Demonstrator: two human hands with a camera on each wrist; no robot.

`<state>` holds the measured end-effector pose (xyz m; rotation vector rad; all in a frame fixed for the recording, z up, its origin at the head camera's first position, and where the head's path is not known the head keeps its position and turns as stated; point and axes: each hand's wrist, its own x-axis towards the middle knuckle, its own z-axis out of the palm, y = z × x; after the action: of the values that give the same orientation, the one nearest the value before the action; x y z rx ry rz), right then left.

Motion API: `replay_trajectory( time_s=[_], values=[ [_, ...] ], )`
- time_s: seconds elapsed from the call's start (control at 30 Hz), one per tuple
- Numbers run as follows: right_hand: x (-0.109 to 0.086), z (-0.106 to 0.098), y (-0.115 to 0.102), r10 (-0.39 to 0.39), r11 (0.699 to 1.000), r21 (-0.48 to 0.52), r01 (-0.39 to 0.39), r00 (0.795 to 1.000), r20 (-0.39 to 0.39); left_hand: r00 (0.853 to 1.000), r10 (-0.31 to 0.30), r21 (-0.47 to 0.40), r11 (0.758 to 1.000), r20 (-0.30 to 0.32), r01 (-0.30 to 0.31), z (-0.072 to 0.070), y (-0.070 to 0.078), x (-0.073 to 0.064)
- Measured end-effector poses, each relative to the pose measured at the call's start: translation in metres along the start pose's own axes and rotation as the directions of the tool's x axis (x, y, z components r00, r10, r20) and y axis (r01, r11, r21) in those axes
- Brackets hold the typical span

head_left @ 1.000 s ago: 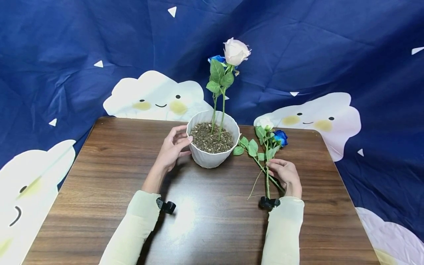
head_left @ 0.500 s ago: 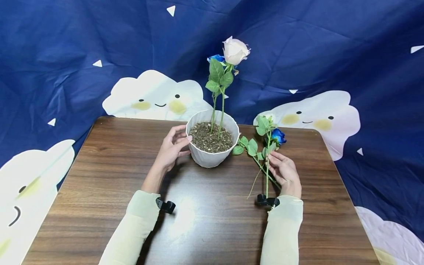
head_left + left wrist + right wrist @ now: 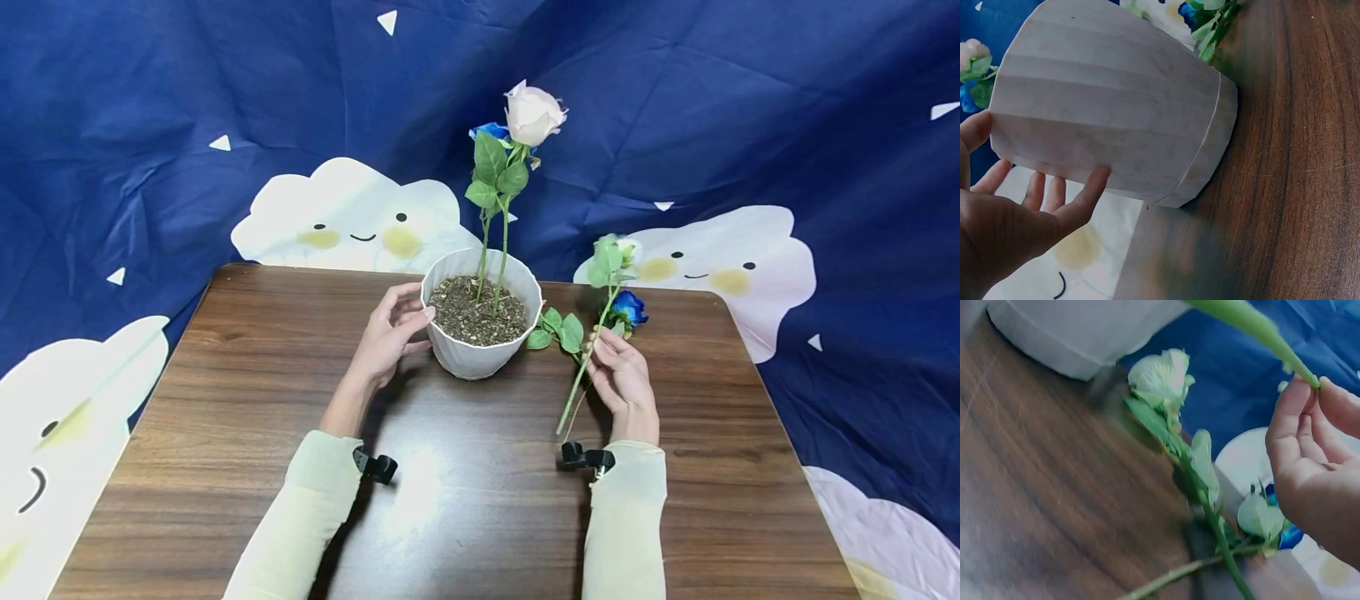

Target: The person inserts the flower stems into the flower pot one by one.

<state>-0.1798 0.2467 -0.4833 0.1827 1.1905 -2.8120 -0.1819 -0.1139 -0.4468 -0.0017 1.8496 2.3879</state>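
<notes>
Left hand (image 3: 386,342): left of centre in the head view, relaxed rather than clenched; thumb at the pot's rim, spread fingers touching its outer wall.
Right hand (image 3: 624,379): right of centre, grasping a white rose by the stem, pinched between thumb and fingertips, as the right wrist view also shows at upper right.
White rose (image 3: 606,262): tilted, its bloom and leaves toward the upper right, its cut end toward the lower left; whether that end touches the table cannot be told.
White pot (image 3: 472,360): upright near the centre of the frame, fluted, partly filled with dark soil (image 3: 467,315).
Potted stems: two, both upright in the soil; a pale pink rose (image 3: 535,117) at upper centre partly covers a blue rose (image 3: 489,131) behind it.
Leafy stem (image 3: 570,333): lying on the table just right of the pot.
Loose blue rose (image 3: 630,307): right of centre, beyond the right hand, near the table's far edge.
Table (image 3: 225,375): brown wood grain, across the lower frame.
Backdrop (image 3: 300,75): dark blue cloth with smiling white clouds and small white triangles, across the upper frame.
Sleeves (image 3: 300,517): pale, at the lower edge, a black device (image 3: 375,465) at each wrist.
</notes>
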Motion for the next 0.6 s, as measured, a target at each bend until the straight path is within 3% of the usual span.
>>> replay_trajectory(
  time_s=[0.13,0.3,0.6],
  values=[
    [0.002,0.01,0.002,-0.068,0.997,0.049,0.065,0.996,0.052,1.0,0.0,-0.005,1.0,0.001,0.0,0.001,0.001,0.0],
    [0.004,0.024,0.001,-0.13,0.99,0.055,0.127,0.99,0.054,1.0,0.002,-0.001,1.0,-0.001,-0.002,0.001,0.001,0.0],
    [0.005,0.046,-0.002,-0.15,0.988,0.047,0.148,0.987,0.054,1.0,0.002,-0.004,1.0,-0.002,-0.002,0.0,-0.001,0.0]
  ],
)
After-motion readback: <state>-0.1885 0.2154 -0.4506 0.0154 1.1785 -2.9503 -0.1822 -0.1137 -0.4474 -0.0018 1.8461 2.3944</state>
